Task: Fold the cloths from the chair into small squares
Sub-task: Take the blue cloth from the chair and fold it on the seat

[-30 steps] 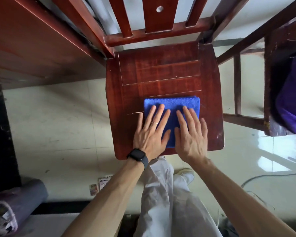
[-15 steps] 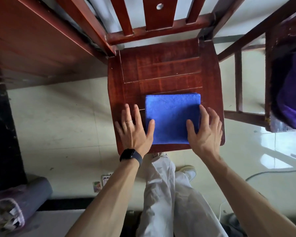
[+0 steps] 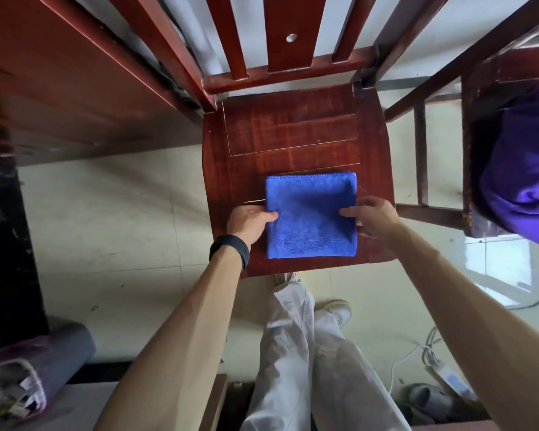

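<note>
closest to the camera hang pale trousers (image 3: 308, 368) and a light shoe (image 3: 338, 309) on the tiled floor (image 3: 106, 213). a white power strip (image 3: 445, 373) with its cable lies below and to the right of the right forearm, and a rolled mat (image 3: 53, 353) lies well down and left of the left forearm. both bare forearms reach forward, the left one wearing a black wristband (image 3: 231, 248).

the left hand (image 3: 248, 223) grips the left edge of the blue cloth (image 3: 311, 219). its thumb lies on top of the fabric and its fingers are tucked out of sight beneath. the right hand (image 3: 374, 217) pinches the opposite, right edge the same way, thumb stretched flat on top and fingers curled under the side. the cloth lies between the two hands as a neat folded square with a stitched hem along its far edge. it rests flat on the front half of the seat of a red-brown wooden chair (image 3: 293, 135), its near edge close to the seat's front rim.

beyond the hands the seat boards are bare, and past them rise the slats of the backrest (image 3: 288, 32), the middle slat pierced by a small round hole. far to the right of the right hand stands a second chair (image 3: 479, 88) carrying a heap of purple fabric (image 3: 523, 188). up and left of the left hand slants a dark wooden panel (image 3: 59, 88).
</note>
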A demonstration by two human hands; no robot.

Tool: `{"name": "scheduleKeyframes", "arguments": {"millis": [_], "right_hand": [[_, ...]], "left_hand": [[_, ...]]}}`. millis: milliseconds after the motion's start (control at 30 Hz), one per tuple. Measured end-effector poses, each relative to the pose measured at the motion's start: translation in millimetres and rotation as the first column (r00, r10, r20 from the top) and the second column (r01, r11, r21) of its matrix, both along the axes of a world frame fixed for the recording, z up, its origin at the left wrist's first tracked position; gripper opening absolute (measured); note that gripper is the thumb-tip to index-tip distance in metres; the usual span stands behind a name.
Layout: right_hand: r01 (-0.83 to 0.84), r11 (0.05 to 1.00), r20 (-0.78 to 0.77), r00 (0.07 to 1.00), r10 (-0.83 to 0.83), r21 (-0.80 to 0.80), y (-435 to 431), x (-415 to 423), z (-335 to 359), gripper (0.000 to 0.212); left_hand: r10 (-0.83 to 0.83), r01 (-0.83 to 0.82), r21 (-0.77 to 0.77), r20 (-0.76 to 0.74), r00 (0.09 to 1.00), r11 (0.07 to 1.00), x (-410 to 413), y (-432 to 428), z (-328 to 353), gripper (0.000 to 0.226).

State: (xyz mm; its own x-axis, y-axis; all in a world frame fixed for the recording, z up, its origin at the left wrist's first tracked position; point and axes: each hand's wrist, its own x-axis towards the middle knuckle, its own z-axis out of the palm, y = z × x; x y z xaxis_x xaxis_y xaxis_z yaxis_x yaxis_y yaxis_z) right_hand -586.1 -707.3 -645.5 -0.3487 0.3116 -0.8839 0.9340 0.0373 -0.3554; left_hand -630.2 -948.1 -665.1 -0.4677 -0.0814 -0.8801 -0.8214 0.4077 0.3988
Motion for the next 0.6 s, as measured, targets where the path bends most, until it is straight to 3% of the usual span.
{"name": "scheduleKeyframes", "arguments": {"millis": [200,333,433,600], "right_hand": [[0.102,0.993,-0.123,0.986,-0.108,-0.057,1,15,2,0.029],[0.179,0.942,-0.099,0.972,-0.214,-0.283,0,28,11,0.029],[0.183,0.868,-0.056,0.971,-0.234,-0.461,4,35,25,0.033],[0.223,0.834,-0.109,0.942,-0.318,-0.505,20,36,83,0.043]], "left_hand": [[0.067,-0.088,0.229,0.096,0.993,0.969,-8,-9,8,0.020],[0.044,-0.092,0.374,0.137,0.990,0.923,-11,-18,27,0.031],[0.015,-0.083,0.416,0.163,0.986,0.906,-14,-24,42,0.032],[-0.019,-0.062,0.466,0.168,0.986,0.882,-21,-16,93,0.040]]}}
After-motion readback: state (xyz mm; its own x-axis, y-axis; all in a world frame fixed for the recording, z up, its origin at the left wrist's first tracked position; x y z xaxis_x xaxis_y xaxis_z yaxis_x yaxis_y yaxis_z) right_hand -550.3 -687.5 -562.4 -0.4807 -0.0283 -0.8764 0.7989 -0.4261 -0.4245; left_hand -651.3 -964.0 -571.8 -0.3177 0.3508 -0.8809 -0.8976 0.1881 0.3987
